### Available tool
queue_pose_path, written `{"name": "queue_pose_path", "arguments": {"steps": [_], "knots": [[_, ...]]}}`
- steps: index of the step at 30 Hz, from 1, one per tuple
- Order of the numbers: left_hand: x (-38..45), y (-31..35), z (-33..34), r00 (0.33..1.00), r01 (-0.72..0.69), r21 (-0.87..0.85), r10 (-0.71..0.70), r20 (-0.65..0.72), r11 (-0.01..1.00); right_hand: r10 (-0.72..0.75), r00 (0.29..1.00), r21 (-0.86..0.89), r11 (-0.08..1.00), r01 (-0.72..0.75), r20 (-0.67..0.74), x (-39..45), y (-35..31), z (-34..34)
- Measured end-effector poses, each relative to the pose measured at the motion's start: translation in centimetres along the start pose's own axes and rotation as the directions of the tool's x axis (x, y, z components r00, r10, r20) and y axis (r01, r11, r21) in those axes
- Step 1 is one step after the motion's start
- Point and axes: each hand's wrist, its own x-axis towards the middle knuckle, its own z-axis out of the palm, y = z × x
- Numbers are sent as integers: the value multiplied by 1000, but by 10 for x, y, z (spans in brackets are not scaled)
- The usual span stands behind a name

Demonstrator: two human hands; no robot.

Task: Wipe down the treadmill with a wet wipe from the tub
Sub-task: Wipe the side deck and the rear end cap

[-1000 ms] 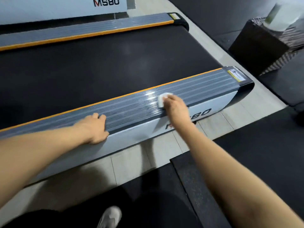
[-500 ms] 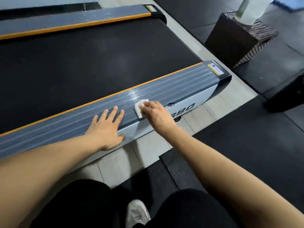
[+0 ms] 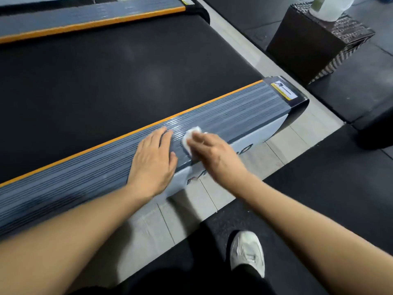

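The treadmill lies low in front of me, with a black belt (image 3: 106,86) and a grey ribbed side rail (image 3: 234,116) edged in orange. My right hand (image 3: 214,154) presses a folded white wet wipe (image 3: 190,136) onto the rail near its outer edge. My left hand (image 3: 154,162) lies flat on the same rail just left of the wipe, fingers together, holding nothing. A pale wipe tub (image 3: 330,7) stands on a dark wicker box (image 3: 314,41) at the top right, partly cut off by the frame.
The far side rail (image 3: 89,15) runs along the top. Pale floor tiles (image 3: 229,184) lie between the treadmill and black rubber mats (image 3: 329,199). My white shoe (image 3: 246,252) stands on the mat below. A dark object (image 3: 376,133) sits at the right edge.
My right hand has slid the wipe leftward along the rail. My left hand went from gripping the rail's edge to lying flat, and now sits close beside the wipe.
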Motion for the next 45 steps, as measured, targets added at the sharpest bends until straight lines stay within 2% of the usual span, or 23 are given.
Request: {"name": "queue_pose_path", "arguments": {"steps": [2,3,5,7,8,10,12,15,16,18,20,21,23,26,28,30,33,35,36,38,41,43,45], "knots": [[0,4,9,998,26,22,-25,-65,999,-160,986,-23,987,161,48,8,11,-3],[-1,4,11,997,16,25,-14,-81,1000,-159,987,-62,985,161,30,17,33,-8],[-2,1,10,996,-13,0,13,-87,1000,46,999,-194,980,-46,-1,39,86,-22],[6,2,9,994,-46,-22,43,-100,999,416,907,-207,884,-420,-63,58,131,-36],[12,4,10,993,-57,-28,54,-103,998,463,879,-146,867,-476,-113,65,139,-39],[23,13,12,995,-20,-71,13,-101,997,398,913,-41,914,-403,-91,76,126,-32],[30,19,16,989,70,-116,-84,-121,991,245,969,52,968,-245,18,82,84,-12],[33,21,20,982,133,-84,-143,-122,988,-2,987,186,982,-28,162,80,32,10],[33,21,21,983,137,-55,-143,-117,989,-96,981,218,974,59,167,82,34,10],[36,22,24,985,135,-11,-135,-104,991,-149,978,195,974,119,148,88,73,-2],[36,21,22,989,121,34,-118,-85,992,-18,995,132,991,5,102,92,128,-24],[36,21,21,994,92,69,-88,-64,993,118,991,69,990,-123,70,90,157,-38],[36,21,20,998,56,128,-53,-27,990,375,927,-28,927,-374,5,81,210,-60],[38,20,18,998,64,157,-65,5,986,509,857,-69,855,-515,-81,72,233,-70],[38,20,18,998,63,169,-66,13,984,472,872,-24,878,-478,-128,71,205,-59],[38,21,17,997,65,172,-69,18,983,402,911,32,916,-401,-91,64,159,-40],[37,21,18,998,53,176,-57,19,983,169,985,152,973,-172,34,42,84,-6],[37,20,19,998,49,176,-54,22,983,53,998,123,991,-55,23,30,79,-6],[37,20,20,998,56,174,-60,20,983,76,997,99,992,-75,-8,28,93,-12],[38,21,22,997,75,170,-80,21,983,277,959,14,961,-277,-61,23,140,-29],[37,22,23,995,93,170,-97,20,981,559,797,2,819,-574,-231,9,210,-63],[37,23,22,995,92,164,-97,25,982,615,732,52,775,-630,-292,6,217,-67],[37,23,21,995,91,158,-97,29,983,574,766,64,810,-583,-290,8,192,-55]]}}
